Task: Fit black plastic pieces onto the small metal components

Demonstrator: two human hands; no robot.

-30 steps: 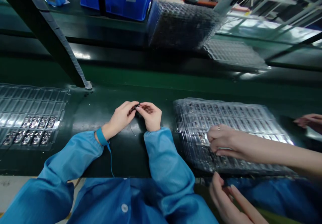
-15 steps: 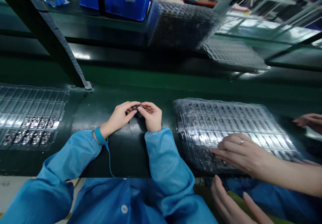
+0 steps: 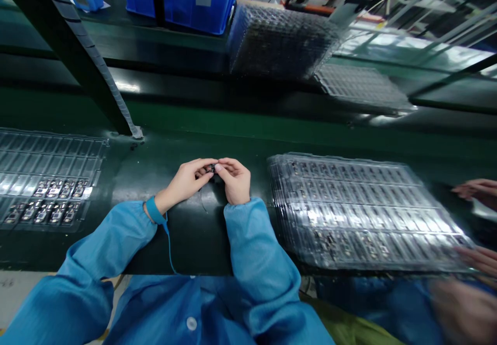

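Observation:
Over the green bench [image 3: 186, 231], my two hands meet at a small dark electronic module [image 3: 212, 168] with a thin wire [image 3: 202, 200] hanging below it. My left hand [image 3: 190, 177], with a blue strap at the wrist, pinches its left side. On the right side, the thumb and fingertips of my right hand [image 3: 235, 178] close on the same piece. Fingers cover most of the module, so its details are hidden. To the left lies a clear plastic tray [image 3: 50, 161] with several small circuit modules [image 3: 42, 210] in its two nearest rows.
A stack of clear trays [image 3: 361, 205] holding parts stands to my right. Beyond it are a co-worker's hands [image 3: 479, 187]. A slanted post [image 3: 93, 71] rises at the left. Blue bins [image 3: 190, 3] and more stacked trays [image 3: 283, 40] occupy the back shelf.
The co-worker's hand has drawn back rightward from the right tray stack; another of that person's hands is blurred lower right. My hands stay in place, with the module turned slightly between the fingers.

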